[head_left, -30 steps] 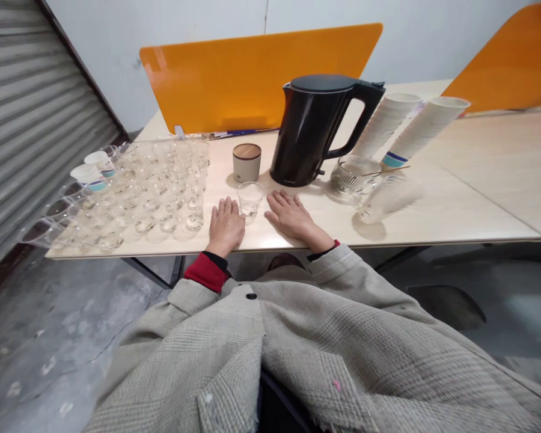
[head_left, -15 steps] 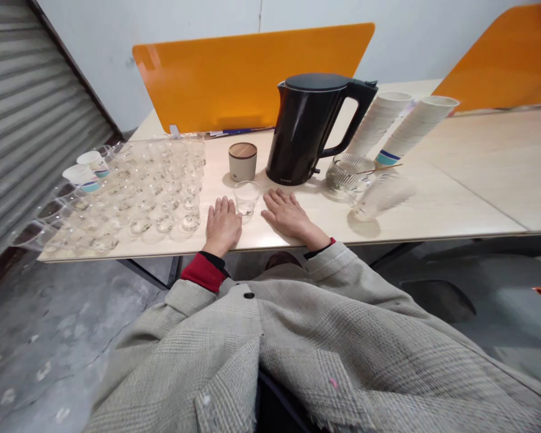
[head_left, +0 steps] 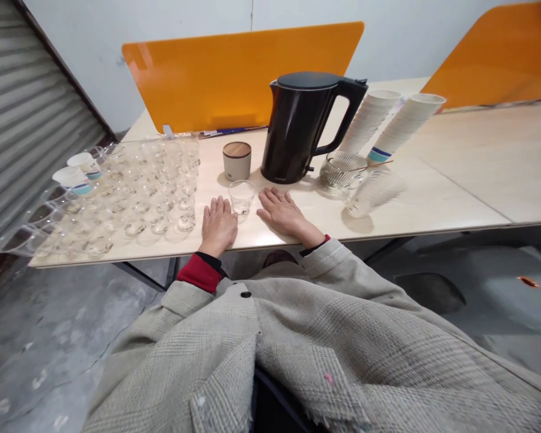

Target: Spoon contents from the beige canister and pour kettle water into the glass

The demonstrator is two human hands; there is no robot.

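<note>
My left hand (head_left: 219, 225) lies flat on the light wooden table (head_left: 437, 207), fingers stretched forward, holding nothing. Palm down too, my right hand (head_left: 283, 211) rests with its fingers extended and slightly apart. Between them stands a clear plastic cup (head_left: 242, 198) with a few dark bits at its bottom; my left thumb is close to its side, and I cannot tell whether they touch. Behind the cup sits a small grey canister (head_left: 237, 165) with a wooden lid. A black electric kettle (head_left: 293, 132) stands beyond my right fingertips.
Many clear cups (head_left: 144, 192) crowd the left side, with two white paper cups (head_left: 72, 179) among them. On the right are a ribbed glass bowl (head_left: 340, 171) with a thin stick, a tilted stack of clear cups (head_left: 372, 192) and paper cup stacks (head_left: 406, 126). An orange divider (head_left: 234, 78) stands behind.
The whole view has shifted slightly, so things appear a little further left. Both hands stay flat in the same places beside the clear cup.
</note>
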